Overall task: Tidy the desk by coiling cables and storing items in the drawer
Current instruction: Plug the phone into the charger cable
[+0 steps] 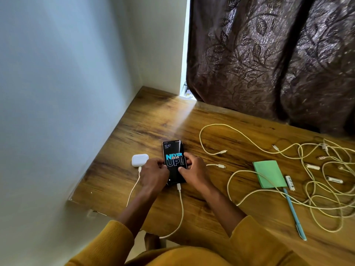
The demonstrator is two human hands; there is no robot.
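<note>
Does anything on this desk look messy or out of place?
Yes: pale yellow cables sprawl in a loose tangle over the wooden desk's right side, crossing the green notepad and light blue pen. Nothing looks spilled or broken.

My black phone [174, 162] is lying flat with its screen glowing and a white cable [180, 206] plugged in, while pale cables [324, 191] are sprawling tangled to its right on the tabletop [153, 121].

Both hands grip a lit phone [174, 162] near the desk's [153, 120] left edge: left hand [153, 172], right hand [194, 169]. A white cable [181, 210] plugs into its near end. An earbud case [139, 160] sits left; tangled cables [317, 189], green notepad [269, 173] and pen [294, 215] lie right.
</note>
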